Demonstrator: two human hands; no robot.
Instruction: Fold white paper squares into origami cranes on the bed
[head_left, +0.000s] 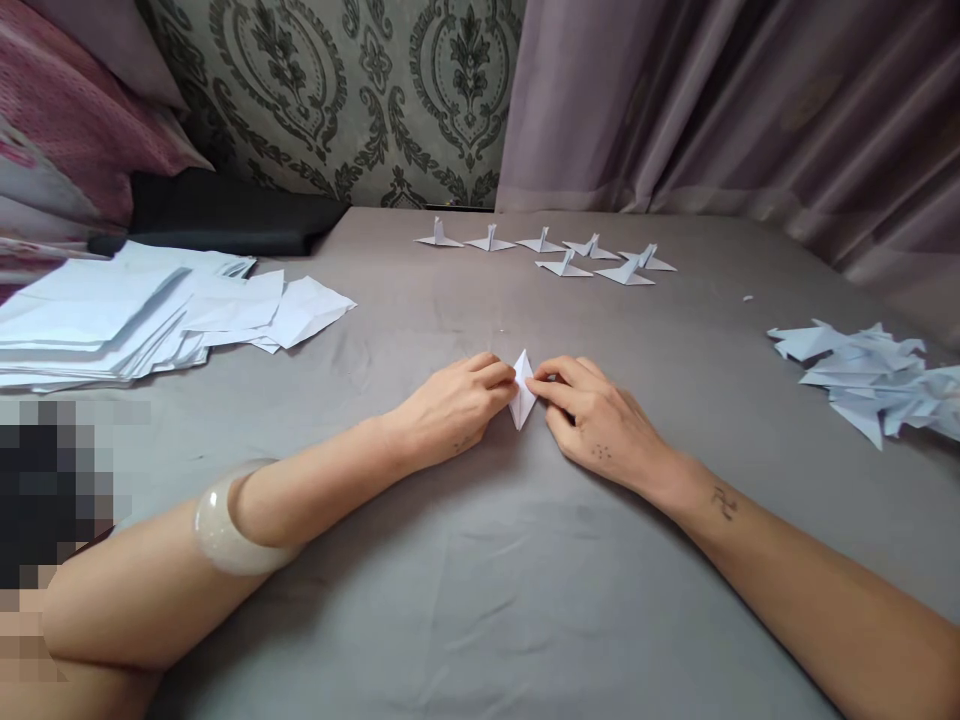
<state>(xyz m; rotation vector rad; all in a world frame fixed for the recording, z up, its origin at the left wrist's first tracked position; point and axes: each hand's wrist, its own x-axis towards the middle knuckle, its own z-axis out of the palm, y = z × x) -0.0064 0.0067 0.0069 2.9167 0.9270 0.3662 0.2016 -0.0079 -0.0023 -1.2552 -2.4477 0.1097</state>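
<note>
Between my two hands, a small white folded paper (pixel 523 398) in a narrow diamond shape lies on the grey cloth. My left hand (pixel 466 403) grips its left edge, fingers bent and pressed together. At the right edge, the thumb and fingertips of my right hand (pixel 592 408) pinch the paper, with the other fingers curled loosely. A light-coloured bangle (pixel 229 530) sits on my left forearm. Parts of the paper's sides are hidden under my fingertips.
Several folded paper cranes (pixel 566 265) stand at the back of the grey cloth (pixel 480 600). A stack of white paper sheets (pixel 90 310) lies at the left, near a black folded cloth (pixel 225 212). At the right is a pile of folded white paper pieces (pixel 870 370).
</note>
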